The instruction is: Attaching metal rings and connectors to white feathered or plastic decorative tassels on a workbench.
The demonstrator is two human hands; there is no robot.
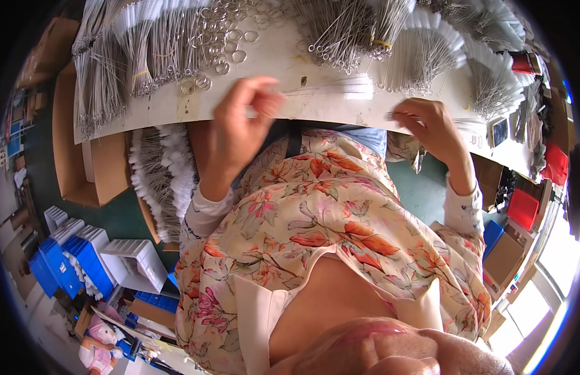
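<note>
My left hand (240,122) hovers at the front edge of the table (284,59), blurred, thumb and fingers curled toward each other; I cannot tell whether they pinch anything. My right hand (435,122), along that edge, has bent fingers, their grip equally unclear. Between my 2 hands, thin wire brushes (359,87) lie near the edge. Probably best pinched by bare wire, 1 at a time, sparing bristles.

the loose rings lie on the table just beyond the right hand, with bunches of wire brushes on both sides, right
Not quite: the head view shows the rings just beyond the left hand, not the right hand. The table does have wire brushes bunched on both sides.
</note>
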